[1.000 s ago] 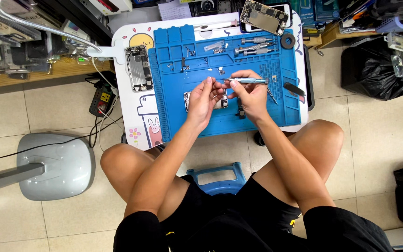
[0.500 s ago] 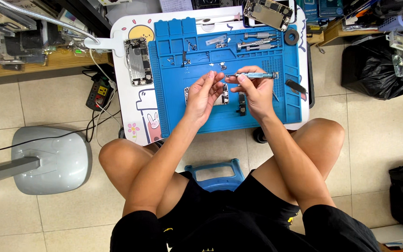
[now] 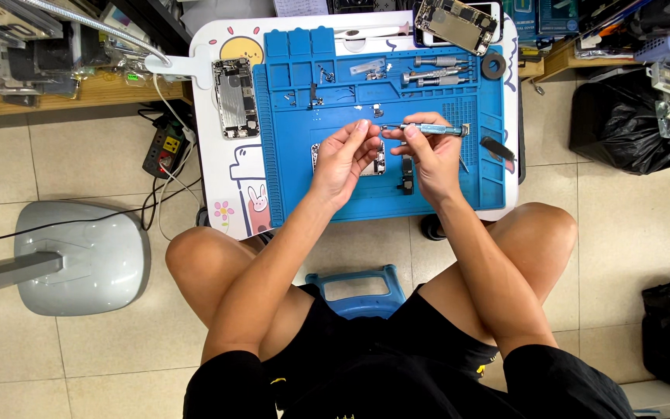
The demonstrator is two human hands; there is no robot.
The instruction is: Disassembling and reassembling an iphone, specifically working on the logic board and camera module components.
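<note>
My right hand (image 3: 430,157) grips a slim grey screwdriver (image 3: 436,129), held level above a blue work mat (image 3: 350,202) with its tip pointing left. My left hand (image 3: 343,159) is raised beside it, fingertips pinched at the screwdriver's tip; whether a small part sits between them I cannot tell. Under both hands lies a small metal phone part (image 3: 378,163), mostly hidden. A small dark part (image 3: 408,175) rests just right of it.
An opened phone body (image 3: 235,97) lies at the mat's left edge, another (image 3: 457,21) at the top right. Spare screwdrivers (image 3: 436,70), a tape roll (image 3: 494,65), a lamp base (image 3: 83,260) on the floor, a power strip (image 3: 166,151), black bags (image 3: 630,116) to the right.
The view has shifted slightly, so the table sits higher in frame. Both hands stay together over the mat, and the left fingertips have closed in on the screwdriver's tip.
</note>
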